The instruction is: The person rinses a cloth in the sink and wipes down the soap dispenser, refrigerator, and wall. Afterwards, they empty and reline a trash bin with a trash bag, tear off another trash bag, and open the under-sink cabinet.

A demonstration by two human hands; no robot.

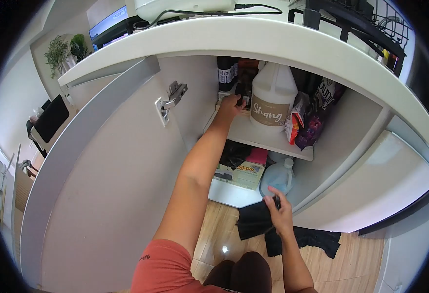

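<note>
My left hand reaches onto the cabinet's upper shelf, its fingers closed around a small dark object whose kind I cannot make out. Just right of it stands a large white jug with a brown "Shang" label. Dark bottles with white labels are behind the hand, at the shelf's left. Lower down, in front of the cabinet, my right hand grips a black cloth that hangs from it. A second black cloth lies on the floor below.
The cabinet door stands swung out on my left. A purple bag and a red-and-white packet fill the upper shelf's right. Below are a cardboard box and a clear jug. A countertop overhangs everything.
</note>
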